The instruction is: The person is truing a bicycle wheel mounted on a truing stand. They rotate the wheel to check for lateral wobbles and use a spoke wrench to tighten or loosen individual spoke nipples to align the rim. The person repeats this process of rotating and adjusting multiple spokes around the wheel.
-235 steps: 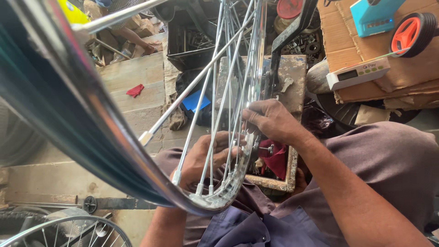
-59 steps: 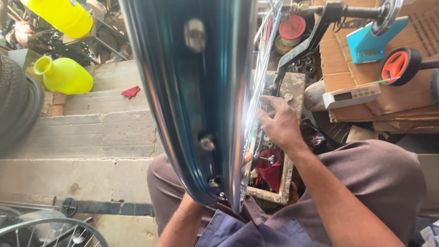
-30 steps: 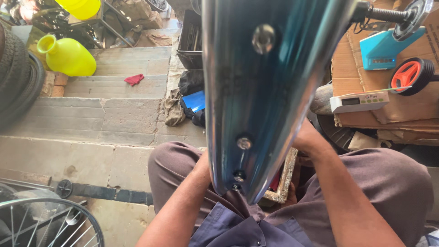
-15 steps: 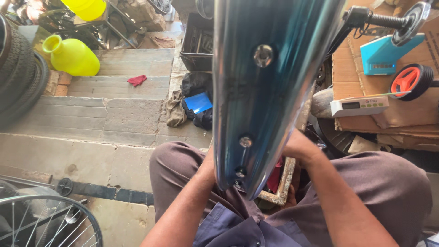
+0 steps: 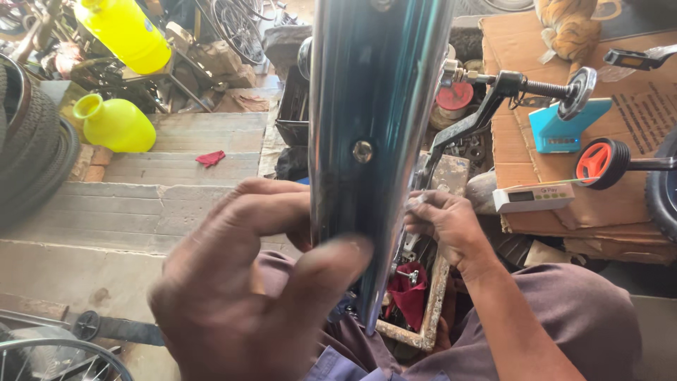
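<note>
A chromed wheel rim (image 5: 377, 141) is held upright and edge-on in the middle of the view, its shiny outer band running from the top edge down to the lap, with a spoke nipple head (image 5: 362, 151) showing in its centre line. The left hand (image 5: 243, 282) is clasped on the rim's left flank, fingers curled round the edge and the thumb (image 5: 321, 271) pressed flat against the polished face. The right hand (image 5: 448, 226) is seen just right of the rim, fingers bent and pinched together on something small and pale; what it is cannot be told. Below that hand a shallow wooden tray (image 5: 430, 310) rests by the knee, with a red cloth (image 5: 409, 296) and small metal parts in it.

Behind the tray a black pedal crank (image 5: 479, 116) stands up, a threaded axle at its top. To the right, flattened cardboard (image 5: 635, 141) carries a blue block (image 5: 560, 127), a small wheel with an orange hub (image 5: 599, 161) and a white digital scale (image 5: 534, 199). To the left, concrete steps (image 5: 141, 204) bear a red rag (image 5: 210, 158) and a yellow jug (image 5: 113, 123); a second yellow container (image 5: 127, 32) sits above it. Tyres (image 5: 32, 155) lean at the left edge, and a spoked wheel (image 5: 63, 360) shows in the lower left corner
</note>
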